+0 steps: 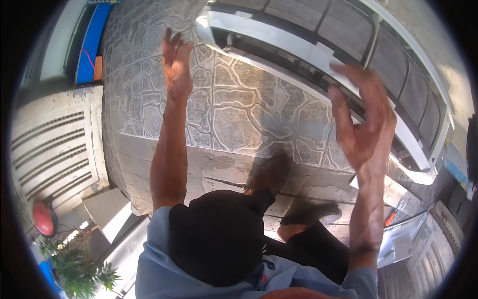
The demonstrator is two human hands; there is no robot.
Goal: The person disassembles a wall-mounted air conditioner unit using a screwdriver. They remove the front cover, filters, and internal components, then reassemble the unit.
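Note:
A long white wall air-conditioner unit (279, 42) with dark mesh filter panels (343, 30) lies at a slant across the upper right, its front uncovered. My right hand (366, 122) is over its near edge, thumb and fingers apart with nothing between them. Whether the fingertips touch the casing, I cannot tell. My left hand (177, 67) reaches forward, left of the unit's far-left end and apart from it. Its fingers are spread and slightly bent, and it holds nothing that I can see.
Patterned stone paving (239, 99) lies under the unit. A worn white slatted plastic chair (55, 142) stands at left, near a red rounded object (45, 218) and a green plant (79, 271). An orange-handled tool (391, 218) is at lower right. My shoes (274, 172) are close to the paving.

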